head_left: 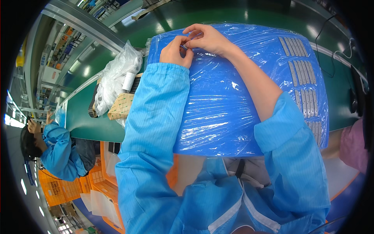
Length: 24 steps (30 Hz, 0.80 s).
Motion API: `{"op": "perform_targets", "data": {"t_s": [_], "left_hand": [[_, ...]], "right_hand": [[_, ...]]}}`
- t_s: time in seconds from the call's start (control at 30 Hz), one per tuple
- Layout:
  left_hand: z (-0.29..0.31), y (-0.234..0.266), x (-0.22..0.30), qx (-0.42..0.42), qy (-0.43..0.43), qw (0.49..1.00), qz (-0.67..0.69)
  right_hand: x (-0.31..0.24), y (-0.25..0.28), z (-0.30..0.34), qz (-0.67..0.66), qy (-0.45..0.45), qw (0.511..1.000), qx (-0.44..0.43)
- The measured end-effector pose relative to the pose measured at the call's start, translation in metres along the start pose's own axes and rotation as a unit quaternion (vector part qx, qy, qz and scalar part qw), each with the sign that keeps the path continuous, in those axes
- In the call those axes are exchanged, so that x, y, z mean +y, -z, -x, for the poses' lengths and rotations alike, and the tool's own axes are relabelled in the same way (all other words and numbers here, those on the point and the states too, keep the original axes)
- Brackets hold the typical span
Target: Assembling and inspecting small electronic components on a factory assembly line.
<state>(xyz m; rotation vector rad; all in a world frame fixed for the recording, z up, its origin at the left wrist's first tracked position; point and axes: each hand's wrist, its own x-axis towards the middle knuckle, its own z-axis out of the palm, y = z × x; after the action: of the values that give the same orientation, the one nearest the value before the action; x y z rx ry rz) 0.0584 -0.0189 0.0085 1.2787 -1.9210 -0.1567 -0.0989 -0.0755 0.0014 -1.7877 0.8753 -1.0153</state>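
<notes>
My left hand (175, 51) and my right hand (210, 39) meet at the far left part of a blue board (218, 105) wrapped in shiny clear film. The fingertips of both are pinched close together. Whatever they hold, if anything, is too small or too hidden to make out. Several grey metal strips with small holes (302, 73) lie in neat groups down the right side of the board, away from my hands.
Left of the board, on the green table (91, 128), lie a crumpled clear plastic bag (117, 80), a white roll (127, 82) and a tan patterned packet (120, 106). Orange crates (62, 189) stand below. A co-worker in blue (62, 150) is at far left; a pink sleeve (353, 146) shows at right.
</notes>
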Motion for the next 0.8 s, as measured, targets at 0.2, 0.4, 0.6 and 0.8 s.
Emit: {"op": "perform_targets", "data": {"t_s": [0.2,0.4,0.6,0.8], "left_hand": [[0.0001,0.0012,-0.0003,-0.007,0.004,1.0,0.002],[-0.0002,-0.0009,0.0004,0.001,0.002,1.0,0.009],[0.001,0.0015,0.0026,-0.005,0.008,1.0,0.01],[0.0005,0.0013,0.0016,-0.007,0.009,1.0,0.004]], "right_hand": [[-0.0018,-0.0008,0.0008,0.01,0.0,1.0,0.006],[0.0047,0.0,-0.0002,0.035,0.011,0.999,0.023],[0.0028,0.0014,0.0007,-0.028,0.004,1.0,0.013],[-0.0009,0.0029,0.0017,-0.055,-0.008,0.998,-0.004]]}}
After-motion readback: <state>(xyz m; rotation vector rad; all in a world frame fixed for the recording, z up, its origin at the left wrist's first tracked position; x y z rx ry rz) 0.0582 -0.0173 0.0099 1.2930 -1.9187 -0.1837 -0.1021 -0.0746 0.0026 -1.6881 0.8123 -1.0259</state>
